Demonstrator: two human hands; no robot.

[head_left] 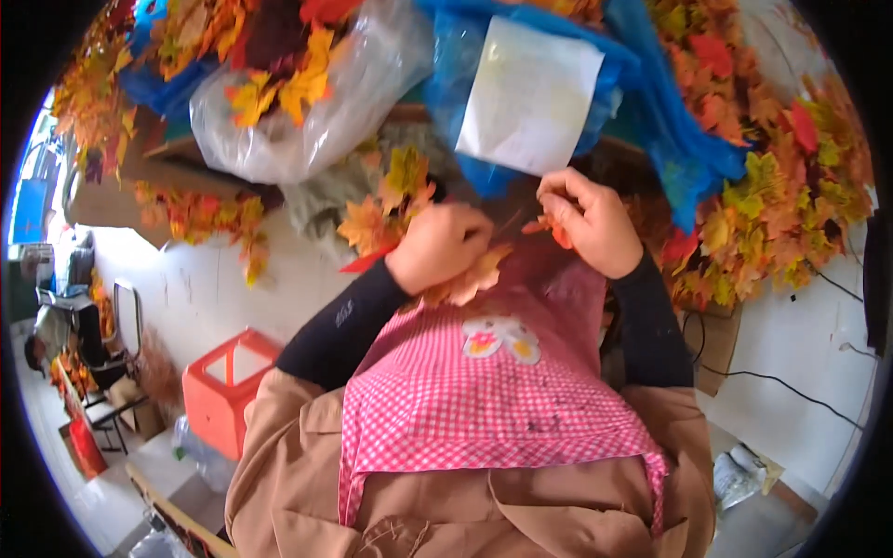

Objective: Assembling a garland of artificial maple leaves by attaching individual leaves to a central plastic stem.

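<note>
My left hand (439,249) is closed in front of my chest, gripping a spray of artificial maple leaves (366,226). Yellow and peach-orange leaves stick out above the fist, a red one shows by the wrist, and a pale orange one hangs below. To its right, my right hand (593,226) pinches a small orange-red leaf (561,232) between thumb and fingers. A thin brownish stem seems to run between the hands, but where it ends is hard to see. Over my lap lies a pink checked apron (419,400).
Beyond my hands are a clear plastic bag (279,153) with leaves and a blue bag (451,84) under a white sheet (532,96). More maple leaves (735,219) pile up at the right, near a black cable (791,379). An orange plastic stool (200,395) stands at the left.
</note>
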